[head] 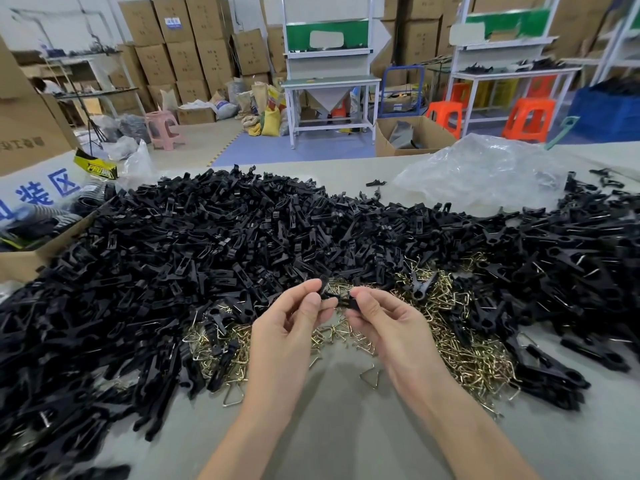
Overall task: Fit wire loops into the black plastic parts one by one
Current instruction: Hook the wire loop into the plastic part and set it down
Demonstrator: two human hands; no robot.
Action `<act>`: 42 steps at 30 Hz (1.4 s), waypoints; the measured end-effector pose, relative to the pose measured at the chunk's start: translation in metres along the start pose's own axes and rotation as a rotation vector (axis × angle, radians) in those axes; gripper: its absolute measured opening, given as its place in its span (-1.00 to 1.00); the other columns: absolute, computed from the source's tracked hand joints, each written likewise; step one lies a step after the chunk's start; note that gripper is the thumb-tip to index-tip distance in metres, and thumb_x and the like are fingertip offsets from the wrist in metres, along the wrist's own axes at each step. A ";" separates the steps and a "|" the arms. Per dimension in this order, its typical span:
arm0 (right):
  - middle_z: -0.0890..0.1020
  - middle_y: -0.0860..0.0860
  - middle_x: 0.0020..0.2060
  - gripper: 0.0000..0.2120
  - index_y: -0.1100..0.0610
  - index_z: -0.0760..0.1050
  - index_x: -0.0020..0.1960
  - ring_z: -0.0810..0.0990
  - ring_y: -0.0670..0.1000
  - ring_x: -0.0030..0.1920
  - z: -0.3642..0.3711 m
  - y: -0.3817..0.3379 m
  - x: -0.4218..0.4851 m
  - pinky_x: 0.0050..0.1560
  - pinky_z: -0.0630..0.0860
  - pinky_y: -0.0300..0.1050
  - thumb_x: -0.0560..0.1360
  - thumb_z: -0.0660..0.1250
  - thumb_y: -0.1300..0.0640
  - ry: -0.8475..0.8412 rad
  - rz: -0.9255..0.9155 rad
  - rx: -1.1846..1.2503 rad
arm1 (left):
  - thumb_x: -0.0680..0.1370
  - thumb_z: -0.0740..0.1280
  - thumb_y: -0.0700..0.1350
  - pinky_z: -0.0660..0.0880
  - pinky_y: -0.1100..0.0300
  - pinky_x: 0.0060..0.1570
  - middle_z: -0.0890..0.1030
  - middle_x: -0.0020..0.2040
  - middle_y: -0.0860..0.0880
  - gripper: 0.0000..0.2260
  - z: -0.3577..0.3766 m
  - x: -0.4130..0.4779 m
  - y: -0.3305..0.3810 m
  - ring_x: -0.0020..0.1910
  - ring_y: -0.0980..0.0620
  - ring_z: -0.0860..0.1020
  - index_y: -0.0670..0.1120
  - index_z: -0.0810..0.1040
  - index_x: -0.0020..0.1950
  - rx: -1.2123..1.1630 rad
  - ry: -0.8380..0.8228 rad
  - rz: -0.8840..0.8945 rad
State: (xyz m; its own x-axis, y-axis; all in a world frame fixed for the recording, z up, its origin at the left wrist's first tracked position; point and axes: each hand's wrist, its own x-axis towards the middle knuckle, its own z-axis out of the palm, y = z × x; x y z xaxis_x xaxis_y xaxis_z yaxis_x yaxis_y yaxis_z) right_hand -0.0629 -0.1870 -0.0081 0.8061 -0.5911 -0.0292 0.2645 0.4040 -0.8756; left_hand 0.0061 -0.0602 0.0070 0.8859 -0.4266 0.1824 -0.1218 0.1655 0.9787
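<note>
Left hand (pixel 291 327): we pinch one end of the black part (pixel 329 295), fingers curled.
Right hand (pixel 388 323): we pinch its other end; it lies crosswise between them.
Wire loops (pixel 460 348): heaped just beyond, nearer our right hand.
Black pile (pixel 225 237): farther back.

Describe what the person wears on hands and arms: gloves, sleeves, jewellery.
The left hand and right hand are bare: no gloves, rings or tape show. The left forearm and right forearm are bare too, with no sleeve, watch or bracelet in view.
</note>
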 end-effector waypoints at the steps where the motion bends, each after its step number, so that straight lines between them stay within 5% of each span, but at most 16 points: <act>1: 0.75 0.07 -0.07 -0.78 0.09 0.75 0.01 0.74 -0.01 -0.04 -0.002 0.001 0.001 -0.03 0.60 -0.31 0.37 0.49 0.13 -0.029 0.018 0.021 | 0.63 0.33 -0.16 0.57 0.35 -0.01 0.75 -0.04 0.03 -0.81 -0.001 0.001 0.000 0.04 0.07 0.70 0.06 0.63 0.18 -0.011 -0.012 -0.012; 6: 0.73 0.11 0.08 -0.75 0.11 0.68 0.16 0.70 0.05 0.16 -0.002 -0.003 -0.003 0.07 0.59 -0.31 0.54 0.39 0.32 -0.116 0.068 0.006 | 0.65 0.30 -0.22 0.59 0.32 0.02 0.74 0.03 0.07 -0.74 -0.003 0.003 -0.002 0.08 0.12 0.66 0.04 0.58 0.27 -0.015 -0.043 -0.037; 12: 0.74 0.06 -0.11 -0.86 0.01 0.73 0.03 0.72 -0.03 -0.08 0.001 -0.007 -0.005 -0.07 0.61 -0.28 0.55 0.42 0.16 0.003 -0.061 -0.192 | 0.67 0.26 -0.09 0.59 0.30 -0.21 0.73 -0.11 0.02 -0.85 -0.003 0.003 -0.001 -0.20 0.04 0.70 0.05 0.61 0.12 0.054 0.079 0.040; 16: 0.75 0.09 -0.04 -0.87 0.06 0.72 0.04 0.74 0.01 -0.01 -0.002 -0.008 -0.003 -0.06 0.63 -0.27 0.58 0.39 0.13 0.037 -0.051 -0.182 | 0.64 0.29 0.06 0.52 0.31 -0.33 0.68 -0.24 0.05 -0.86 -0.006 0.004 -0.003 -0.32 0.09 0.61 0.18 0.61 -0.08 0.163 0.107 0.057; 20: 0.74 0.06 -0.12 -0.85 0.06 0.71 0.05 0.71 -0.01 -0.10 -0.004 -0.008 -0.002 -0.07 0.64 -0.23 0.60 0.36 0.16 0.022 -0.076 -0.197 | 0.61 0.31 0.07 0.59 0.16 -0.25 0.72 -0.19 0.01 -0.85 -0.006 0.003 -0.003 -0.30 0.01 0.66 0.04 0.62 -0.02 0.125 0.051 0.027; 22: 0.71 0.00 -0.16 -0.82 -0.02 0.69 0.13 0.67 -0.03 -0.17 -0.006 -0.006 -0.002 0.00 0.66 -0.14 0.62 0.32 0.10 -0.002 -0.083 -0.281 | 0.59 0.32 0.11 0.57 0.23 -0.28 0.71 -0.21 -0.02 -0.79 -0.007 0.003 -0.002 -0.33 0.03 0.64 0.00 0.62 -0.05 0.124 0.024 0.040; 27: 0.67 0.03 0.23 -0.61 -0.12 0.43 0.47 0.64 -0.02 0.22 -0.006 -0.004 -0.005 0.31 0.54 -0.04 0.66 0.17 -0.07 -0.111 -0.095 -0.449 | 0.54 0.20 0.21 0.46 0.29 -0.45 0.62 -0.32 0.10 -0.74 -0.007 0.003 -0.002 -0.44 0.13 0.48 0.21 0.66 0.00 0.126 -0.059 0.006; 30: 0.73 -0.04 0.08 -0.62 -0.15 0.50 0.36 0.70 -0.05 0.02 -0.002 -0.005 -0.007 0.03 0.63 -0.20 0.56 0.22 -0.11 -0.175 -0.102 -0.427 | 0.57 0.18 0.14 0.52 0.25 -0.34 0.64 -0.23 0.17 -0.72 -0.007 0.004 -0.004 -0.38 0.13 0.52 0.25 0.59 0.19 0.154 -0.166 -0.033; 34: 0.73 0.05 -0.05 -0.73 -0.20 0.65 0.19 0.65 -0.06 -0.16 -0.002 -0.007 -0.007 -0.08 0.62 -0.21 0.54 0.29 -0.08 -0.196 -0.115 -0.366 | 0.70 0.16 -0.11 0.61 0.12 0.08 0.69 0.10 0.08 -0.67 -0.005 0.004 -0.008 0.01 0.00 0.66 0.12 0.47 0.44 0.177 -0.293 -0.047; 42: 0.72 0.13 -0.02 -0.75 -0.23 0.66 0.16 0.66 0.01 -0.14 -0.003 -0.005 -0.006 -0.03 0.66 -0.12 0.54 0.30 -0.08 -0.220 -0.088 -0.313 | 0.66 0.27 -0.20 0.55 0.14 -0.16 0.64 -0.22 0.04 -0.74 -0.004 0.005 -0.011 -0.23 0.03 0.58 0.07 0.54 0.28 0.139 -0.262 -0.002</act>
State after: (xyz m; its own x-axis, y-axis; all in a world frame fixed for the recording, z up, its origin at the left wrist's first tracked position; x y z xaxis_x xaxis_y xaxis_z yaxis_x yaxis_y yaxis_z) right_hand -0.0708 -0.1874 -0.0045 0.8906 -0.4366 0.1269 0.1910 0.1061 -0.9758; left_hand 0.0137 -0.0610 -0.0027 0.7424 -0.6449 0.1814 -0.1968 0.0489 0.9792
